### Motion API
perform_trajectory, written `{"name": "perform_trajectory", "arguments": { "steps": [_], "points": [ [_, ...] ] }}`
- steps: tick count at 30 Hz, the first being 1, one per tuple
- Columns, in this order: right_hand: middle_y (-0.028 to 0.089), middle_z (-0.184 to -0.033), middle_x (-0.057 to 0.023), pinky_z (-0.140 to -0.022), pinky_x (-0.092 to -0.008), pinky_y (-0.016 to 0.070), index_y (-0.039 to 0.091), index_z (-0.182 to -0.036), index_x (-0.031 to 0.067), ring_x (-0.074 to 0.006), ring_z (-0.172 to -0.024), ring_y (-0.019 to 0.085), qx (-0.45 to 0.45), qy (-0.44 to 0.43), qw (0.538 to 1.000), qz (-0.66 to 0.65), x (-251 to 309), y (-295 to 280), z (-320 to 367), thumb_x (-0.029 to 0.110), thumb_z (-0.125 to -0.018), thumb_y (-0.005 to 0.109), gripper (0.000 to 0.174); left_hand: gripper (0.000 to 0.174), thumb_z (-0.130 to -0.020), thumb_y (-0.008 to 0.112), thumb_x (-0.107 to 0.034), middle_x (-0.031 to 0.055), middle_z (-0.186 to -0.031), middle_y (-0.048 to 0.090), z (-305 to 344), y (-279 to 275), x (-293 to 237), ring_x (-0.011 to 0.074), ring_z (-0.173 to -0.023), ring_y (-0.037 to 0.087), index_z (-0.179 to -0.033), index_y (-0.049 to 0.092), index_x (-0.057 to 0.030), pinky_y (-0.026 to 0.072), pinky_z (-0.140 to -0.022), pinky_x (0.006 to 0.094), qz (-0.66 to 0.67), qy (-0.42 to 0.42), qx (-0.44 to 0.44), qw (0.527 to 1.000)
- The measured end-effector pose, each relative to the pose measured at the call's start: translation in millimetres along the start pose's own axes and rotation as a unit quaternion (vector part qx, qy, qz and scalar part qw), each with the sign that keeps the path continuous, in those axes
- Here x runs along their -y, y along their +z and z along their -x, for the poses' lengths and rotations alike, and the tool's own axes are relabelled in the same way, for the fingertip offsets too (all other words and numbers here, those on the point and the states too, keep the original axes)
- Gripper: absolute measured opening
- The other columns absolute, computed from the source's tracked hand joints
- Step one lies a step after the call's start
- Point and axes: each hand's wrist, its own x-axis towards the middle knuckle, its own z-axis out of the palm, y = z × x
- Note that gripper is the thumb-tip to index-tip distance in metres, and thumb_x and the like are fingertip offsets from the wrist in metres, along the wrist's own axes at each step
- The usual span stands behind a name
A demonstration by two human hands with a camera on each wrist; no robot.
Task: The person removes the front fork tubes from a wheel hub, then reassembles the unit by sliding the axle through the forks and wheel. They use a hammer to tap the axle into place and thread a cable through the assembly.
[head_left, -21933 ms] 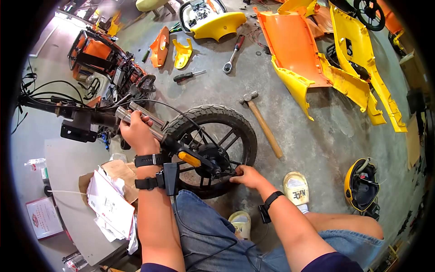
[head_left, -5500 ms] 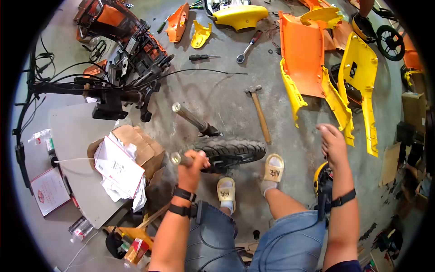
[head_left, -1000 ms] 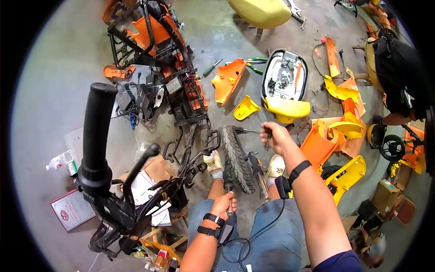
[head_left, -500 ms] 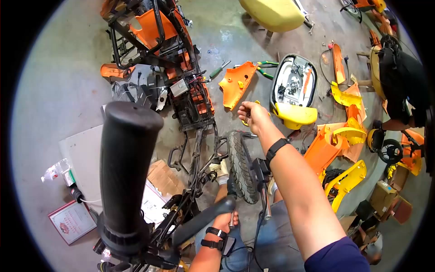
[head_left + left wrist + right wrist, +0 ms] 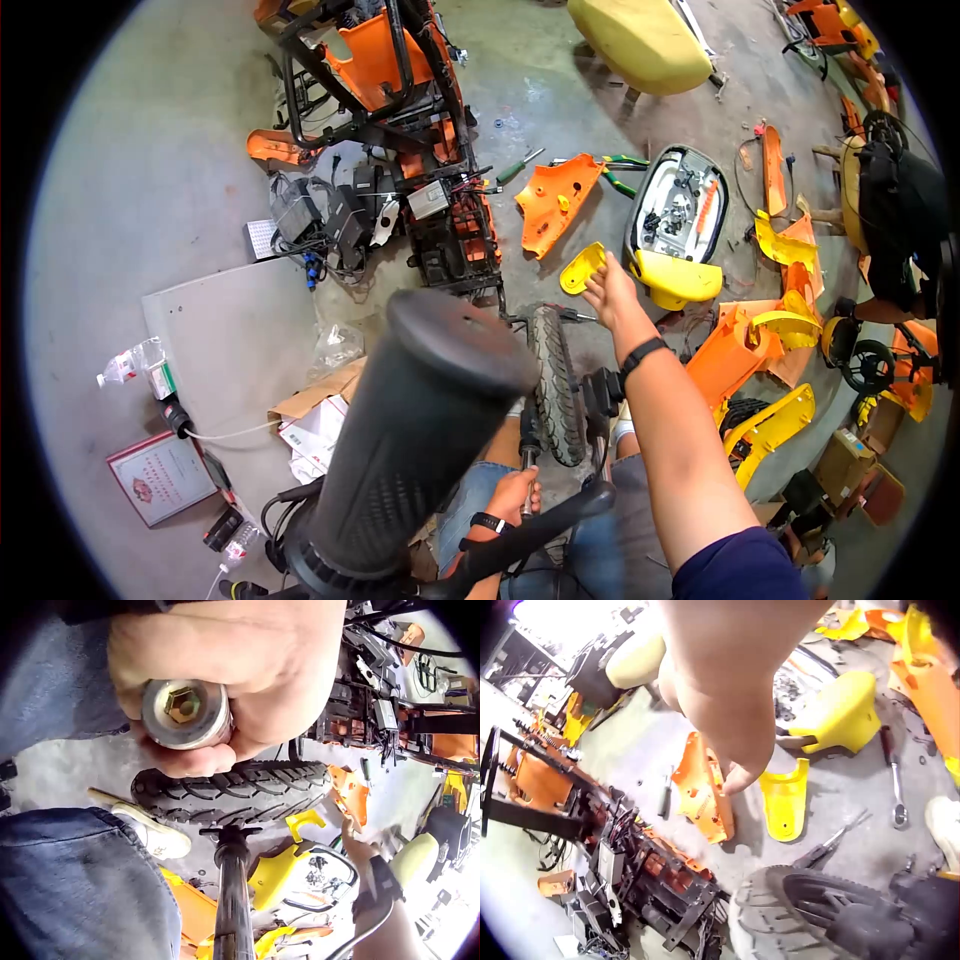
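Observation:
My left hand point(image 5: 515, 495) is wrapped around a metal fork tube point(image 5: 528, 457) beside the tyre point(image 5: 556, 385). In the left wrist view that hand point(image 5: 240, 660) grips the tube end point(image 5: 184, 712), which has a hexagonal recess inside. The second fork tube point(image 5: 234, 907) stands across the tyre point(image 5: 232, 791). My right hand point(image 5: 612, 292) is stretched forward over the floor, fingers loosely extended beside the small yellow part point(image 5: 582, 268). In the right wrist view the hand point(image 5: 727, 705) overlaps the orange part point(image 5: 701, 791); its palm is hidden, and contact is unclear.
A black handlebar grip point(image 5: 425, 420) and lever point(image 5: 545, 535) cross the foreground. Beyond the wheel are the scooter frame point(image 5: 445, 215) and a tray of small parts point(image 5: 680, 205). Orange and yellow panels point(image 5: 735, 350) lie on the right; a screwdriver point(image 5: 829, 844) lies near the tyre.
My right hand has moved forward from beside the wheel, and its curled fingers have loosened. The handlebar grip appears further right and lower. My left hand still holds the fork tube.

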Motion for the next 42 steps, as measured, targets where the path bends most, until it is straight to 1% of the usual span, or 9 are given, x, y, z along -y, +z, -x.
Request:
{"name": "perform_trajectory", "arguments": {
  "steps": [5, 6, 10, 17, 20, 23, 34, 36, 42],
  "points": [
    [0.062, -0.118, -0.0136, -0.084, -0.0382, 0.0496, 0.055, -0.118, 0.0024, -0.0267, -0.103, 0.063, -0.027, 0.028, 0.999, -0.003, -18, -129, 36, 0.043, -0.094, 0.055, 0.047, 0.014, -0.099, 0.052, -0.021, 0.0015, -0.069, 0.05, -20, -15, 0, 0.0119, -0.052, 0.044, -0.092, 0.049, -0.0086, 0.0387, -0.046, 0.0274, -0.063, 0.007, 0.004, 0.998],
    [0.063, -0.113, -0.0124, -0.08, -0.0372, 0.0503, 0.056, -0.115, 0.003, -0.0254, -0.098, 0.063, -0.037, 0.027, 0.999, 0.008, -21, -150, 52, 0.04, -0.093, 0.056, 0.043, 0.015, -0.099, 0.052, -0.022, 0.0021, -0.069, 0.051, -62, -54, 24, 0.0122, -0.052, 0.044, -0.092, 0.049, -0.0081, 0.0386, -0.045, 0.0275, -0.152, 0.097, 0.065, 0.981],
    [0.064, -0.094, -0.0077, -0.068, -0.0346, 0.0505, 0.06, -0.103, 0.005, -0.0189, -0.08, 0.062, 0.015, 0.078, 0.993, 0.088, -55, -208, 114, 0.031, -0.091, 0.059, 0.029, 0.018, -0.099, 0.052, -0.022, 0.0021, -0.067, 0.05, -9, -4, -5, 0.0121, -0.05, 0.044, -0.091, 0.049, -0.0067, 0.0385, -0.044, 0.0272, 0.036, 0.002, 0.025, 0.999],
    [0.063, -0.096, -0.0103, -0.054, -0.0333, 0.048, 0.057, -0.116, -0.0001, -0.0178, -0.071, 0.061, 0.071, 0.227, 0.909, 0.343, -53, -139, 243, 0.046, -0.084, 0.066, 0.056, 0.019, -0.098, 0.053, -0.025, 0.0008, -0.067, 0.052, -1, 27, -13, 0.0116, -0.052, 0.047, -0.087, 0.049, -0.0107, 0.0424, -0.044, 0.0279, -0.048, -0.014, -0.021, 0.999],
    [0.06, -0.087, -0.0118, -0.049, -0.0352, 0.0509, 0.057, -0.109, -0.0002, -0.0198, -0.057, 0.058, 0.039, 0.135, 0.893, 0.427, -75, -129, 226, 0.03, -0.086, 0.062, 0.038, 0.02, -0.098, 0.051, -0.026, 0.0007, -0.066, 0.051, 1, 40, -18, 0.0118, -0.052, 0.047, -0.086, 0.049, -0.0098, 0.0432, -0.045, 0.0285, -0.046, -0.019, -0.02, 0.999],
    [0.058, -0.069, -0.015, -0.045, -0.0389, 0.048, 0.055, -0.093, -0.0076, -0.0232, -0.053, 0.057, 0.047, 0.252, 0.931, 0.261, -95, -140, 210, 0.012, -0.088, 0.053, 0.02, 0.02, -0.098, 0.05, -0.025, 0.0012, -0.065, 0.051, 3, 43, -19, 0.0124, -0.051, 0.047, -0.086, 0.048, -0.0096, 0.0429, -0.044, 0.0286, -0.048, -0.022, -0.001, 0.999],
    [0.049, -0.068, -0.0005, -0.045, -0.0294, 0.0443, 0.051, -0.096, 0.0058, -0.0124, -0.054, 0.05, 0.034, 0.208, 0.953, 0.219, -100, -175, 301, 0.02, -0.094, 0.056, 0.015, 0.021, -0.097, 0.054, -0.025, 0.0021, -0.066, 0.053, 74, 63, 18, 0.0126, -0.052, 0.05, -0.089, 0.051, -0.0057, 0.0447, -0.045, 0.0288, -0.12, 0.027, -0.051, 0.991],
    [0.052, -0.067, -0.0049, -0.042, -0.033, 0.0441, 0.051, -0.087, 0.0014, -0.0159, -0.053, 0.052, 0.021, 0.212, 0.96, 0.179, -101, -178, 306, 0.017, -0.093, 0.053, 0.016, 0.023, -0.097, 0.054, -0.026, 0.0036, -0.069, 0.055, 66, 59, 20, 0.0133, -0.053, 0.052, -0.091, 0.052, -0.0047, 0.0455, -0.046, 0.029, -0.134, 0.034, -0.047, 0.989],
    [0.061, -0.091, -0.0164, -0.055, -0.0434, 0.0555, 0.038, -0.118, 0.0087, -0.026, -0.067, 0.065, 0.039, 0.309, 0.939, 0.15, -102, -192, 252, 0.012, -0.088, 0.063, 0.039, 0.028, -0.096, 0.052, -0.03, 0.006, -0.075, 0.059, -2, 53, 5, 0.0188, -0.061, 0.06, -0.098, 0.053, -0.0028, 0.0529, -0.052, 0.0328, -0.136, -0.012, -0.047, 0.99]
  ]
}}
